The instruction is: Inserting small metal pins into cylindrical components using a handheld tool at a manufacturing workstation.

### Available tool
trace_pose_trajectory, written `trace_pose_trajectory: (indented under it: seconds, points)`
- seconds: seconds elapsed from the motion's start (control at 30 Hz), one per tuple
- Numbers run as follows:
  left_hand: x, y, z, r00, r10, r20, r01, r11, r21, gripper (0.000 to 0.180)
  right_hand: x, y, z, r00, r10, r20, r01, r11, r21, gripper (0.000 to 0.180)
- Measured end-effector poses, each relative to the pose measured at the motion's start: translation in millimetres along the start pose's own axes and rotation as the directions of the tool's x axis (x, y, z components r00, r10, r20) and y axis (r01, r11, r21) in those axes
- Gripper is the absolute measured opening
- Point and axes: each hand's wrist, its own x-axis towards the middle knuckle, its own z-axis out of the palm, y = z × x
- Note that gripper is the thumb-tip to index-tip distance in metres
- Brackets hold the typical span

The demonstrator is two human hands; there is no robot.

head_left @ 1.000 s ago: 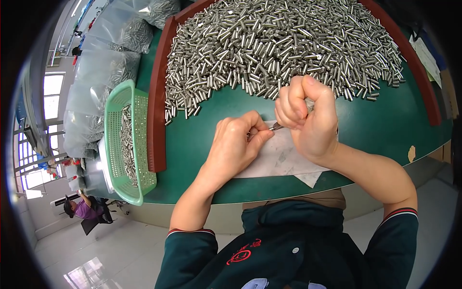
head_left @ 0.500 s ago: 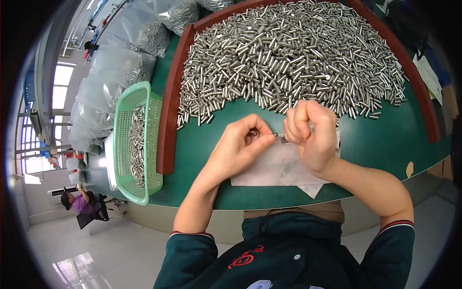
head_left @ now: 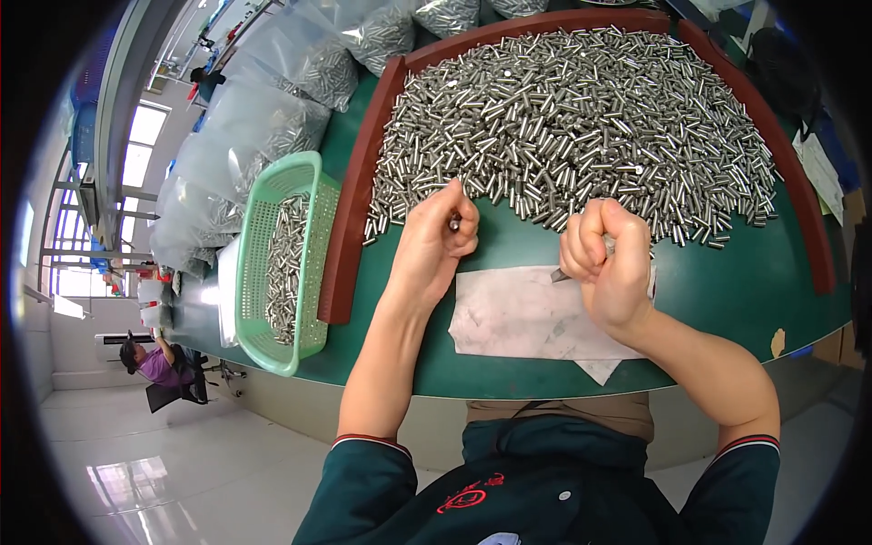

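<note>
My left hand is closed, its fingers curled round small metal pins; one dark pin end shows in the curl. It hovers at the near edge of a big pile of shiny steel pins. To the right, my right hand makes a fist above a whitish, smudged cloth. A flat grey tip pokes out of that fist on its left side, and the rest of the object is hidden by the fingers.
Dark red rails border the pile on the green table. Left of them stands a green plastic basket holding more pins. Clear bags of pins line the far left. A person sits in the background.
My left hand has moved left and up, away from the right fist and toward the pile. My right hand keeps its fist over the cloth. The whole view has shifted slightly.
</note>
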Motion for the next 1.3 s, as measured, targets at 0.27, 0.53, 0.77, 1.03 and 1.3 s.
trace_pose_trajectory:
  seconds: [0.27,0.53,0.77,1.03,1.3]
  points:
    - [12.5,-15.7,22.1,0.846,0.531,0.055,-0.21,0.236,0.949,0.016,0.2,-0.8,2.7,1.0,0.005,-0.007,-0.005,1.0,-0.005,0.037]
    - [5.4,-16.1,20.1,0.854,0.486,0.183,-0.26,0.094,0.961,0.012,0.6,-3.0,1.7,0.999,0.026,-0.024,-0.026,1.0,-0.01,0.036]
    - [-6.9,-6.2,13.3,0.897,0.427,0.111,-0.196,0.161,0.967,0.006,0.6,-3.5,2.3,0.999,0.038,-0.027,-0.038,0.999,0.004,0.037]
    - [-9.0,2.6,11.7,0.923,0.368,0.112,-0.163,0.11,0.98,0.012,2.9,-2.7,0.1,0.998,0.051,-0.036,-0.051,0.999,0.003,0.037]
    - [-4.8,-3.8,8.7,0.933,0.359,-0.005,-0.251,0.662,0.706,0.011,2.6,-2.8,1.5,0.999,0.039,-0.032,-0.04,0.999,-0.018,0.034]
